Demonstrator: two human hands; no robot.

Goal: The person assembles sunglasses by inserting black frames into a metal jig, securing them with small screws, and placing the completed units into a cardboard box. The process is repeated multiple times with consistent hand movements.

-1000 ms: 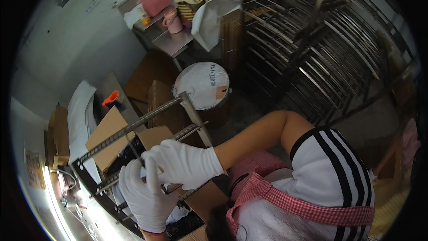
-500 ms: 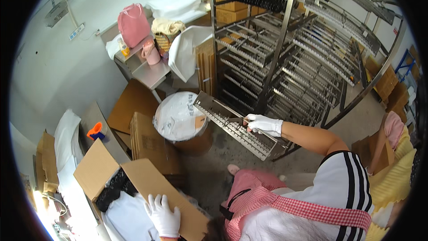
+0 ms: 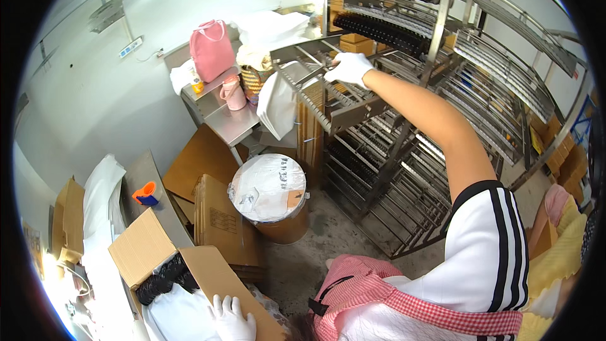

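My right arm reaches out to the metal rack at the upper right. Its white-gloved hand, my right hand (image 3: 349,69), is closed on a bar of a slotted metal tray (image 3: 360,114), raised beside the rack's shelves. At the lower left, my left hand (image 3: 232,323), also gloved in white, rests with its fingers stretched out by the flap (image 3: 218,268) of an open cardboard box (image 3: 140,246). A white sheet (image 3: 169,317) and black, shiny material (image 3: 165,279) lie in that box.
The tall metal rack (image 3: 435,31) holds many slotted trays, some with dark pieces. A round drum (image 3: 271,183) with a wrapped top stands before flat cardboard (image 3: 221,215). A pink bag (image 3: 211,50) and pink flask (image 3: 233,93) sit on a bench. Someone in yellow (image 3: 565,259) is at the right.
My right hand has lifted the metal tray up and away from me, from low over the floor to shelf height. My left hand has slid slightly down by the box flap.
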